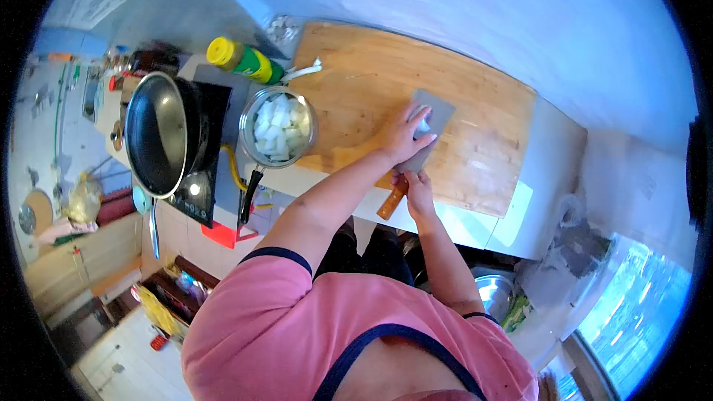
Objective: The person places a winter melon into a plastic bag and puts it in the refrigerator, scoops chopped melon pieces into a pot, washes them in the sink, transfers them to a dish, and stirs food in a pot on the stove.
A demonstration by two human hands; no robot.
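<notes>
A cleaver (440,113) lies with its broad blade flat over the wooden cutting board (483,134). My right hand (418,191) is closed around the upper end of its wooden handle. On the blade rests my left hand (403,136), thumb and fingers curled about a white piece (423,120) of what looks like peeled vegetable. Some of that piece is hidden by the fingers. Left of the board, a pot (310,150) with a black handle holds several white chunks (278,126). A pale strip (303,71) lies at the board's left edge.
A frying pan (157,134) sits on the black cooktop (197,191) at left. Behind the pot leans a green bottle with a yellow cap (249,61). A wall runs along the board's far side. A metal basin (494,291) shows low at right.
</notes>
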